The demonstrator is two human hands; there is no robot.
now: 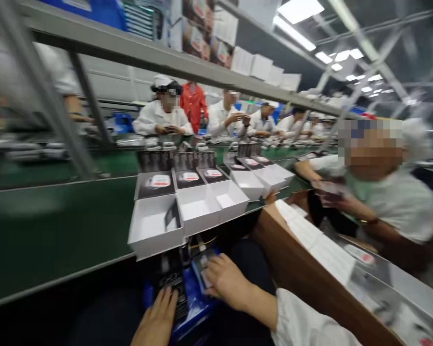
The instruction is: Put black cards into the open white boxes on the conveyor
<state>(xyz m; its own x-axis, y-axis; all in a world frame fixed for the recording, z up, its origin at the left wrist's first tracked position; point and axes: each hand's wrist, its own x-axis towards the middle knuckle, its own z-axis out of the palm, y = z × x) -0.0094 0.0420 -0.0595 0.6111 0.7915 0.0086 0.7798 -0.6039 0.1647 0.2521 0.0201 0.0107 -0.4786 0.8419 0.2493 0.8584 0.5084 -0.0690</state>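
Observation:
My left hand (pixel 158 318) lies flat, fingers stretched out, on a stack of dark printed cards in a blue tray (pixel 195 307) below the belt's edge. My right hand (pixel 226 281) is curled on a small dark card (pixel 202 269) at the tray's far side. Just above, three open white boxes (pixel 195 209) with dark lids sit side by side on the green conveyor belt (pixel 57 230); a dark card stands inside the left box (pixel 155 226).
A brown cardboard carton (pixel 310 269) with white sheets stands at my right. A co-worker (pixel 382 202) sits beyond it, holding a card. More open boxes (pixel 260 178) lie further along the belt. Other workers sit across. A metal shelf frame (pixel 130 48) runs overhead.

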